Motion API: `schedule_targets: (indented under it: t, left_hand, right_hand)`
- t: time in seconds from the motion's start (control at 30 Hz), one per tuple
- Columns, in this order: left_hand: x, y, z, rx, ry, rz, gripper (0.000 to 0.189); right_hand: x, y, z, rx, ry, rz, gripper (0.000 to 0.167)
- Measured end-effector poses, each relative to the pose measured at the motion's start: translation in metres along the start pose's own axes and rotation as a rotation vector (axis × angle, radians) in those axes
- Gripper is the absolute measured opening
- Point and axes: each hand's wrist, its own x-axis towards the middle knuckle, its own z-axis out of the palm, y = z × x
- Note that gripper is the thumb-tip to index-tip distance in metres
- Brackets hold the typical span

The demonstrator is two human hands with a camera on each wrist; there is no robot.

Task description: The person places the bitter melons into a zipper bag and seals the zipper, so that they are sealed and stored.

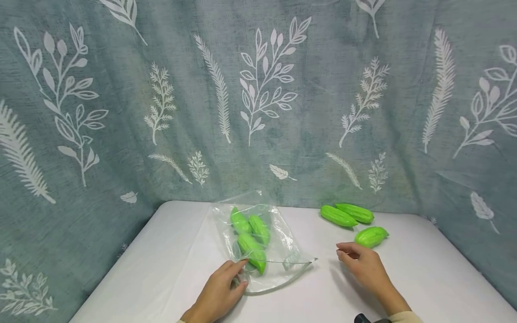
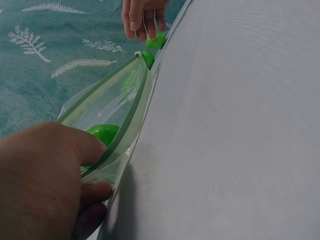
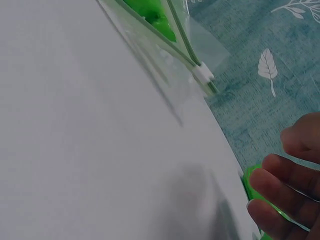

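A clear zip bag lies on the white table with its mouth parted toward me. Inside it are three bright green, ridged vegetables with pointed tips. My left hand pinches the left end of the bag's mouth; in the left wrist view the thumb lies over the green zip strip. A white slider sits at the strip's far end in the right wrist view. To the right, my right hand hovers over the table with loosely bent fingers, holding nothing, just short of a loose green vegetable.
Two more green vegetables lie side by side near the table's back edge. The white table meets a grey-green curtain with a white leaf print at the back and along the sides.
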Motion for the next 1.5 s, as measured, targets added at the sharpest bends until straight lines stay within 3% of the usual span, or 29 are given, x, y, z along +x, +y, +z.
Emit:
schedule_targets:
  t: [0.23, 0.5, 0.8, 1.0, 1.5]
  left_hand:
    - [0.001, 0.003, 0.000, -0.015, -0.024, -0.020, 0.051]
    - [0.001, 0.000, -0.001, -0.002, -0.007, -0.011, 0.051]
    - [0.001, 0.000, -0.001, -0.002, -0.025, -0.036, 0.051]
    - [0.002, 0.000, 0.000, 0.000, -0.019, -0.019, 0.050]
    - [0.002, 0.001, -0.001, -0.009, -0.023, -0.032, 0.051]
  right_hand:
    - [0.003, 0.011, -0.016, -0.043, 0.018, 0.059, 0.037]
    - [0.011, 0.024, -0.026, -0.093, 0.075, 0.059, 0.040]
    - [0.012, 0.035, -0.034, -0.130, 0.180, 0.092, 0.038]
    - [0.014, 0.038, -0.037, -0.124, 0.228, 0.131, 0.038]
    - [0.024, 0.051, -0.036, -0.137, 0.220, 0.191, 0.053]
